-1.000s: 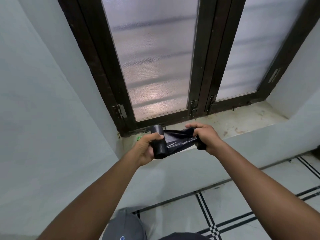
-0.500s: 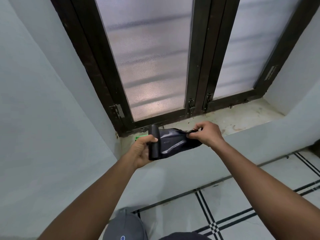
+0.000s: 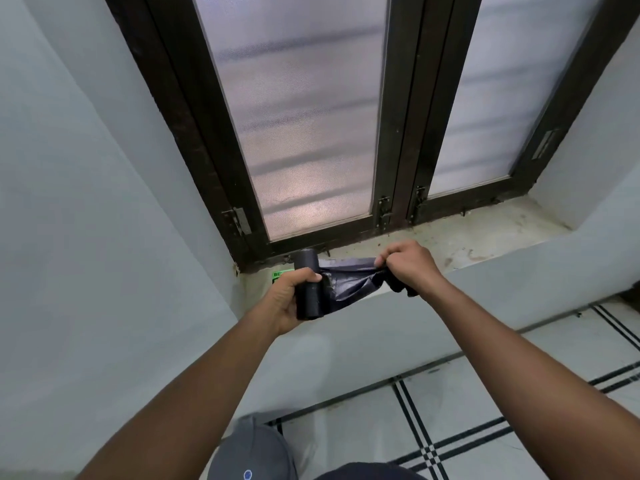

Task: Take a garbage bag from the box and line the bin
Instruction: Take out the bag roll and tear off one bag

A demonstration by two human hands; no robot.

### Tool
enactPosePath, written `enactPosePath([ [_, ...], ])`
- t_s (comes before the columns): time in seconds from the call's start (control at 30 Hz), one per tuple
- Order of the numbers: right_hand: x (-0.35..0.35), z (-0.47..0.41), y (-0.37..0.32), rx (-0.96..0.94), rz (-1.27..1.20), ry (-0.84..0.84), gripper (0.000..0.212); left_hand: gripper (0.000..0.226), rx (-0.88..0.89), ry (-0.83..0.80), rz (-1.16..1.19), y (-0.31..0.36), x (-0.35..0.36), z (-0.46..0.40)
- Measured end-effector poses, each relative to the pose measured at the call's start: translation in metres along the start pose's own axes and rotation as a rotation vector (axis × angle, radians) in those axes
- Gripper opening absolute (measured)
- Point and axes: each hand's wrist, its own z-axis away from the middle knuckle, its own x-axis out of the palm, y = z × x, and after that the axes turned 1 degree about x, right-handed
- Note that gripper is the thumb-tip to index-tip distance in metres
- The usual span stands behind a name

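Soft daylight through frosted window (image 3: 304,126); edges bowed.

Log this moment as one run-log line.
left hand: grips black plastic garbage-bag roll | right hand: pinches unrolled bag end | place: over stained window sill | bag: not yet detached

A pale stone window sill (image 3: 460,233) ran along the bottom of the dark window frame. It had brown stains and small bits of dirt on it. At its left end lay a bright green thing (image 3: 280,276) with dark letters, mostly hidden. Lower down was the floor (image 3: 485,410), made of white tiles with black lines. A grey round thing (image 3: 256,452) sat on the near floor.
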Motion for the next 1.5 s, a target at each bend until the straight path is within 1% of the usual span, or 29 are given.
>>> enactPosePath([
  [0.03, 0.001, 0.000, 0.000, -0.004, 0.033, -0.012, 0.018, 0.053, 0.001, -0.005, -0.008, 0.000, 0.001, 0.000],
  [0.07, 0.003, -0.001, 0.001, -0.015, 0.062, -0.033, 0.027, 0.055, 0.002, -0.007, -0.010, -0.001, 0.002, 0.000],
  [0.13, 0.009, -0.001, 0.002, -0.041, 0.110, -0.043, 0.058, 0.054, 0.009, -0.020, -0.015, -0.002, 0.005, 0.000],
  [0.17, 0.012, -0.003, 0.003, -0.054, 0.162, -0.023, 0.066, 0.051, 0.015, -0.021, -0.026, -0.002, 0.007, -0.001],
  [0.23, 0.018, -0.006, 0.005, -0.078, 0.270, 0.027, 0.073, 0.045, 0.027, -0.024, -0.052, -0.001, 0.009, -0.001],
  [0.33, 0.021, -0.005, 0.005, -0.116, 0.316, 0.094, 0.063, 0.037, 0.033, -0.041, -0.103, 0.001, 0.013, 0.002],
  [0.4, 0.024, -0.004, 0.005, -0.140, 0.306, 0.075, 0.053, 0.033, 0.032, -0.059, -0.166, 0.002, 0.014, 0.004],
  [0.5, 0.031, -0.002, 0.004, -0.174, 0.215, 0.026, 0.021, 0.045, 0.028, -0.069, -0.243, 0.001, 0.020, 0.006],
  [0.53, 0.033, -0.002, 0.003, -0.177, 0.188, 0.001, 0.018, 0.047, 0.030, -0.068, -0.258, -0.001, 0.021, 0.006],
  [0.63, 0.037, -0.004, 0.006, -0.154, 0.095, -0.135, 0.033, 0.046, 0.041, -0.047, -0.267, -0.002, 0.023, 0.006],
  [0.7, 0.036, -0.006, 0.011, -0.140, 0.004, -0.240, 0.034, 0.045, 0.055, -0.033, -0.264, -0.003, 0.024, 0.005],
  [0.77, 0.033, -0.003, 0.013, -0.143, -0.152, -0.335, 0.034, 0.039, 0.067, -0.012, -0.247, -0.002, 0.025, 0.005],
  [0.8, 0.031, 0.000, 0.013, -0.137, -0.227, -0.356, 0.034, 0.036, 0.069, -0.004, -0.237, -0.001, 0.025, 0.005],
  [0.87, 0.029, 0.005, 0.013, -0.126, -0.278, -0.328, 0.034, 0.036, 0.070, -0.007, -0.233, 0.000, 0.025, 0.007],
  [1.0, 0.035, 0.005, 0.014, -0.115, -0.199, -0.212, 0.029, 0.045, 0.078, -0.010, -0.255, 0.001, 0.025, 0.008],
  [1.07, 0.036, 0.004, 0.015, -0.113, -0.210, -0.187, 0.027, 0.053, 0.079, -0.014, -0.267, 0.001, 0.025, 0.008],
  [1.17, 0.038, 0.003, 0.014, -0.136, -0.127, -0.087, 0.031, 0.069, 0.061, -0.005, -0.255, -0.001, 0.024, 0.006],
  [1.23, 0.041, 0.005, 0.013, -0.134, -0.146, -0.049, 0.022, 0.072, 0.048, -0.015, -0.234, -0.002, 0.022, 0.004],
  [1.27, 0.043, 0.007, 0.012, -0.128, -0.158, -0.030, 0.015, 0.070, 0.049, -0.025, -0.227, -0.002, 0.022, 0.005],
  [1.33, 0.046, 0.010, 0.012, -0.121, -0.131, 0.039, 0.006, 0.059, 0.053, -0.056, -0.231, -0.002, 0.024, 0.007],
  [1.43, 0.049, 0.012, 0.012, -0.098, -0.140, 0.089, 0.004, 0.055, 0.068, -0.125, -0.234, -0.003, 0.026, 0.011],
  [1.5, 0.048, 0.010, 0.011, -0.080, -0.164, 0.086, 0.005, 0.034, 0.078, -0.169, -0.203, -0.004, 0.026, 0.013],
])
